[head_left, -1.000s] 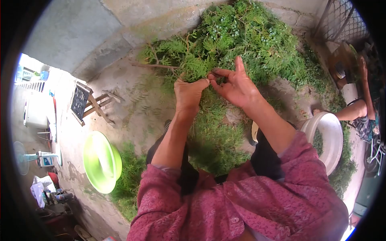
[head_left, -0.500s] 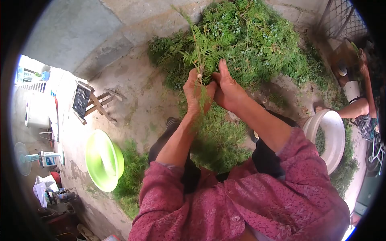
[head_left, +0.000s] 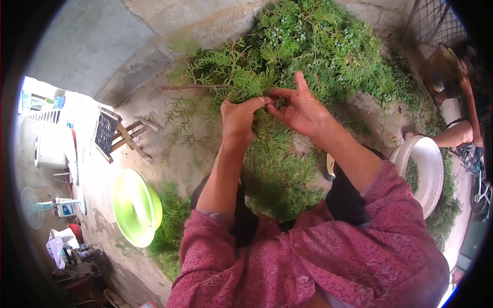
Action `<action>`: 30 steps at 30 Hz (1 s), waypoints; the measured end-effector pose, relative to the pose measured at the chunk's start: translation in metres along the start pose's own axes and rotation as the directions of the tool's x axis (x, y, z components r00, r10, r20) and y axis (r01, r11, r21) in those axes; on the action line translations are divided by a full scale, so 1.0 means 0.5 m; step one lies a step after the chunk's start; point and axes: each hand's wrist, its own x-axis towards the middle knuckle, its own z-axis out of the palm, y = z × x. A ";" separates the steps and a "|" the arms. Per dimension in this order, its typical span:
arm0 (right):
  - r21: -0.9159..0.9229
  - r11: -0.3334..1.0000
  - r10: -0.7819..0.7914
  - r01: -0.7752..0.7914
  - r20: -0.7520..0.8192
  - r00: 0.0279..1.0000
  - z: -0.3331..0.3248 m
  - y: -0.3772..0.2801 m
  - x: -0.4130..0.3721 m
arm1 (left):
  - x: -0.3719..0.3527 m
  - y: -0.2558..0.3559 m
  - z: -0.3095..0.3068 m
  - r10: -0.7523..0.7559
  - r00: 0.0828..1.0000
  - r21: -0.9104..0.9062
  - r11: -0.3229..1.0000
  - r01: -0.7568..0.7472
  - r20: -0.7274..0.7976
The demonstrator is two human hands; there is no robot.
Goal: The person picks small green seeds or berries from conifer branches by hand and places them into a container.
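My left hand (head_left: 239, 119) is closed on a leafy evergreen branch (head_left: 192, 87), with its thumb pointing right. The branch's bare brown stem sticks out to the left, and its green sprays spread above the hand. My right hand (head_left: 307, 110) meets the left thumb at its fingertips. Its fingers are curled and its thumb stands up, apart from them. A bit of dark green shows between those fingers, too small to make out. Beyond both hands lies a large heap of evergreen cuttings (head_left: 328, 56), some with pale berries.
More cuttings (head_left: 282, 174) lie between my legs. A lime-green basin (head_left: 123, 205) stands at left, near a folding stool (head_left: 120, 133). At right are a white bucket (head_left: 431, 179) and another person's arm (head_left: 468, 97) and leg (head_left: 454, 136). A concrete wall (head_left: 205, 20) runs behind.
The branch has swung from upright to pointing left. My hands have moved slightly apart, the left turning so its thumb points right, and the right-hand fingers have loosened.
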 end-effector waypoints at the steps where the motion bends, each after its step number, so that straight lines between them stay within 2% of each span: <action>1: -0.015 1.000 -0.017 0.017 -0.001 1.000 0.002 0.001 -0.001 | 0.003 -0.004 -0.003 -0.018 1.000 -0.006 1.000 0.019 0.002; 3: -0.032 0.999 -0.017 0.018 0.014 1.000 -0.008 0.001 0.008 | 0.006 -0.011 -0.005 -0.037 0.999 -0.010 0.999 0.037 0.005; 5: -0.050 0.999 -0.016 0.018 0.030 0.999 -0.016 0.009 0.020 | 0.005 -0.023 0.000 0.089 0.995 0.074 0.993 -0.091 0.034; 6: -0.067 0.997 -0.031 0.033 0.027 0.999 -0.014 0.018 0.027 | 0.004 -0.031 0.006 0.088 0.996 0.075 0.993 -0.090 0.034; 8: -0.083 0.995 -0.046 0.047 0.024 0.999 -0.013 0.034 0.038 | 0.001 -0.047 0.017 0.216 0.970 0.201 0.951 -0.234 0.109; 9: -0.092 0.994 -0.056 0.061 0.052 0.997 -0.013 0.040 0.040 | 0.006 -0.060 0.011 0.215 0.971 0.201 0.951 -0.233 0.109; 11: -0.102 0.992 -0.066 0.074 0.082 0.994 -0.021 0.048 0.049 | 0.021 -0.088 -0.002 0.312 0.945 0.374 0.868 -0.327 0.103; 12: -0.113 0.988 -0.089 0.103 0.120 0.989 -0.026 0.051 0.054 | 0.022 -0.085 -0.001 0.313 0.944 0.375 0.867 -0.328 0.103; 14: -0.123 0.984 -0.112 0.132 0.158 0.981 -0.035 0.051 0.058 | 0.021 -0.072 0.000 0.262 0.960 0.386 0.879 -0.279 0.099; 17: -0.129 0.988 -0.070 0.088 0.138 0.988 -0.045 0.036 0.046 | 0.020 -0.057 -0.001 0.256 0.965 0.330 0.907 -0.263 0.063; 18: -0.135 0.989 -0.050 0.060 0.073 0.996 -0.041 0.022 0.034 | 0.016 -0.046 0.002 0.256 0.965 0.330 0.907 -0.262 0.062; 19: -0.140 0.990 -0.032 0.033 0.009 0.999 -0.037 0.012 0.025 | 0.009 -0.031 0.008 0.174 0.984 0.177 0.968 -0.177 0.030; 20: -0.140 0.990 -0.032 0.033 0.009 0.999 -0.033 0.008 0.016 | 0.004 -0.021 0.011 0.087 0.996 0.016 0.996 -0.088 0.012; 22: -0.271 0.949 -0.163 0.162 0.019 0.986 -0.027 0.005 0.002 | 0.001 -0.014 0.013 0.037 0.999 0.027 0.999 -0.037 -0.019; 23: -0.271 0.948 -0.164 0.163 0.020 0.986 -0.026 0.005 0.002 | 0.000 -0.012 0.013 -0.014 0.999 0.036 0.999 0.016 -0.051; 25: -0.314 0.937 -0.168 0.150 -0.030 0.985 -0.024 0.009 0.004 | 0.002 -0.022 0.008 -0.004 0.999 0.026 1.000 0.005 -0.041; 30: -0.340 0.918 -0.222 0.203 -0.018 0.975 -0.020 0.015 0.008 | 0.002 -0.019 0.002 -0.005 1.000 0.027 1.000 0.006 -0.021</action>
